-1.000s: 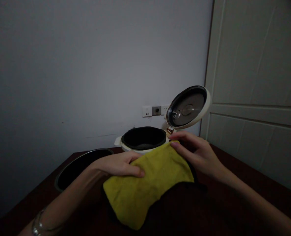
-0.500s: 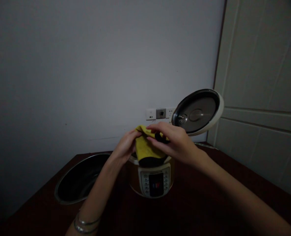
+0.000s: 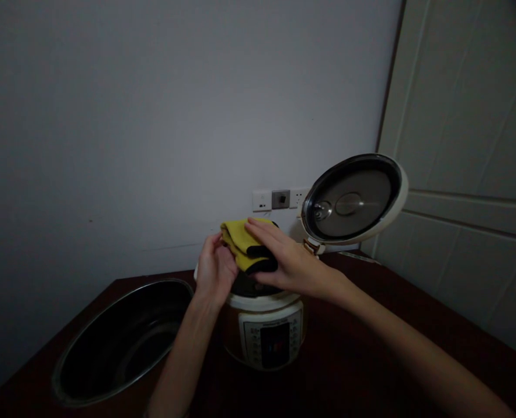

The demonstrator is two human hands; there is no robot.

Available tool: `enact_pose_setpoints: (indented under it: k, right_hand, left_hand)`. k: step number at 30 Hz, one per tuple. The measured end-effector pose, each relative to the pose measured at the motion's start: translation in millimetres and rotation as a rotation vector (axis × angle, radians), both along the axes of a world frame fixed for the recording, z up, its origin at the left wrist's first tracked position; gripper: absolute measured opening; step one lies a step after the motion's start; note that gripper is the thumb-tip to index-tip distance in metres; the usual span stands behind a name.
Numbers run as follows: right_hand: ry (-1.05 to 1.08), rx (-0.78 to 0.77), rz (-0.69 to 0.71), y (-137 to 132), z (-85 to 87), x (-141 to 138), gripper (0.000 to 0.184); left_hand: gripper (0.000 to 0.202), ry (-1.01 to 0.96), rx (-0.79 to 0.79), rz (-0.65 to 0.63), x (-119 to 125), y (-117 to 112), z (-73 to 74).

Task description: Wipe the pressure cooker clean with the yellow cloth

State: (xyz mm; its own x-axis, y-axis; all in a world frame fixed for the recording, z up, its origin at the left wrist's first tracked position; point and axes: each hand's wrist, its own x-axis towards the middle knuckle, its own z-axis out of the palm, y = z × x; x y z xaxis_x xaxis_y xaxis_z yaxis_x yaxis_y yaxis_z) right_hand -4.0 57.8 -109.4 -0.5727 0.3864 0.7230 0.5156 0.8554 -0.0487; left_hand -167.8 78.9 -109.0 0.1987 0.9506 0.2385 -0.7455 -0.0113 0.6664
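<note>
A folded yellow cloth (image 3: 239,237) with black edging is held between my two hands, just above the mouth of an electric pressure cooker (image 3: 235,334). My left hand (image 3: 215,270) grips its left corner, fingers partly behind it. From the right, my right hand (image 3: 286,255) closes on the cloth with fingers on top and thumb beneath. The cooker's round lid (image 3: 349,203) stands raised on its hinge at the right, inner metal side showing. Part of the cooker's opening is hidden by my hands and the cloth.
On the dark red table (image 3: 349,331), a dark inner pot (image 3: 122,342) lies to the left, beside my left forearm. Wall sockets (image 3: 280,199) sit behind the cooker. A pale panelled door (image 3: 462,174) stands at the right.
The cloth has been folded into a smaller, thicker pad and has moved slightly left and up. More of the cooker's opening shows. The view has shifted a little, bringing the pot closer.
</note>
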Motion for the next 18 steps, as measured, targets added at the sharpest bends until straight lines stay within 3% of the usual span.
enact_pose_setpoints:
  k: [3,6,8,10,12,14,16,18]
  right_hand:
    - [0.002,-0.029,0.027,15,-4.3,1,0.074]
    - [0.051,-0.127,0.052,30,0.0,3,0.050]
    - [0.090,-0.254,-0.010,40,6.3,7,0.033]
    - [0.086,-0.348,-0.102,51,12.4,11,0.024]
    - [0.005,-0.359,-0.163,62,16.3,14,0.022]
    - [-0.128,-0.320,-0.228,70,16.9,14,0.023]
    - [-0.277,-0.281,-0.332,77,14.3,9,0.026]
    - [-0.424,-0.274,-0.408,84,9.1,1,0.030]
  left_hand:
    - [0.023,-0.006,0.035,0.011,1,4,-6.3]
    - [0.024,0.156,0.098,0.055,0,7,-14.1]
    - [0.030,0.443,0.183,0.165,-2,8,-19.3]
    - [0.039,0.825,0.311,0.358,-6,7,-23.1]
    - [0.040,1.207,0.437,0.583,-12,5,-25.1]
    - [0.038,1.533,0.514,0.730,-19,1,-25.4]
    - [0.040,1.777,0.559,0.740,-26,-2,-25.7]
    - [0.043,1.904,0.602,0.643,-34,-5,-27.2]
